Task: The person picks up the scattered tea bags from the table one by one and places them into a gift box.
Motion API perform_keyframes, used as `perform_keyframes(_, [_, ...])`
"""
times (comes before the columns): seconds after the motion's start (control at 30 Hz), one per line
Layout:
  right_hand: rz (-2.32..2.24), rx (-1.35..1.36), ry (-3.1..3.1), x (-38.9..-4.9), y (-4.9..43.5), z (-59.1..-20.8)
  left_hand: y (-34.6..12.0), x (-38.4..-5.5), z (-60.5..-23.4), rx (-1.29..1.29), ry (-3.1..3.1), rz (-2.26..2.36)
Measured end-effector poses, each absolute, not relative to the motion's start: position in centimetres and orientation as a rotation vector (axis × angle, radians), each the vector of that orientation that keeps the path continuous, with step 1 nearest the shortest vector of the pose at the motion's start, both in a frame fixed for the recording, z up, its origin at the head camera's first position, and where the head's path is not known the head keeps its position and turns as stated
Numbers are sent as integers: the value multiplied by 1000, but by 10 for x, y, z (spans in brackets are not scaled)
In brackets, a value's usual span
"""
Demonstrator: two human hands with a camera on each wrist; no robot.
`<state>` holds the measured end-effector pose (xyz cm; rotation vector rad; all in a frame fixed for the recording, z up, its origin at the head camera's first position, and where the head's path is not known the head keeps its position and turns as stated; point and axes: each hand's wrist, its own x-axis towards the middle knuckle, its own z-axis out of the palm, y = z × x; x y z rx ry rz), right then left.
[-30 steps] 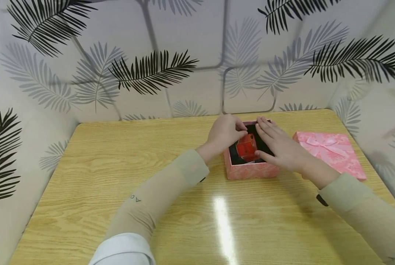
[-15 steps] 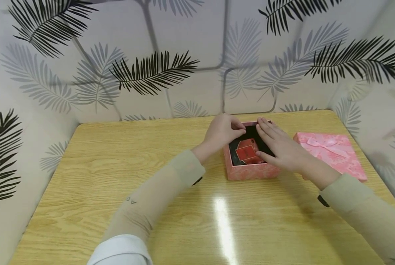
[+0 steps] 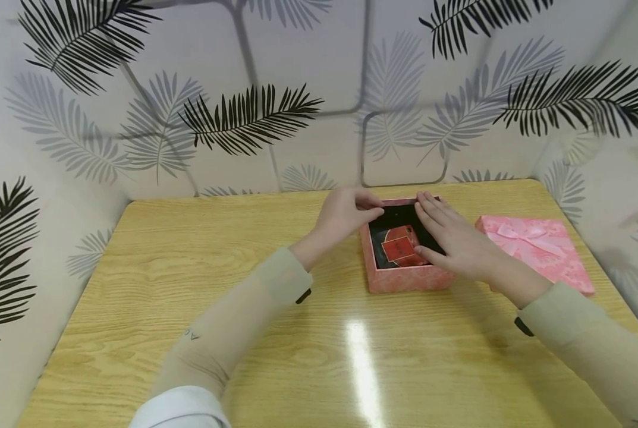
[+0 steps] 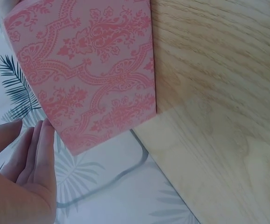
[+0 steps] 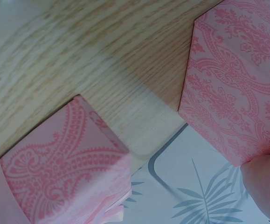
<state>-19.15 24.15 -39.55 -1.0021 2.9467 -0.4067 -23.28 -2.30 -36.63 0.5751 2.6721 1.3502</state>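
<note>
A pink patterned box [image 3: 411, 281] with a black inside stands uncovered near the table's back edge. At its bottom lies a small red item with a gold-edged label [image 3: 398, 248]; its kind is unclear. My left hand [image 3: 344, 214] is at the box's back left corner, thumb and fingers apart with nothing between them. In the left wrist view, the fingertips of that hand [image 4: 30, 186] meet the edge of the box wall [image 4: 90, 74]. My right hand [image 3: 460, 242] rests over the box's right side with straight fingers, hiding that rim and part of the inside.
To the right of the box lies its pink lid [image 3: 543, 252] with a ribbon bow [image 3: 527, 235]. The wooden table [image 3: 190, 255] meets a leaf-patterned wall covering [image 3: 308, 142] at the back. In the right wrist view a gap separates lid [image 5: 55, 172] and box [image 5: 237, 79].
My left hand has let go of the red item and drawn back left to the rim. The red item has dropped lower and lies flat. My right hand has stayed put.
</note>
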Motion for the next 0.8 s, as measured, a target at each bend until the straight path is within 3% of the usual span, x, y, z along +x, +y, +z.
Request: perform_keyframes(0.8, [-369,-972,2936,-191,245,-393,-93,-220,-368,385,2725,1301])
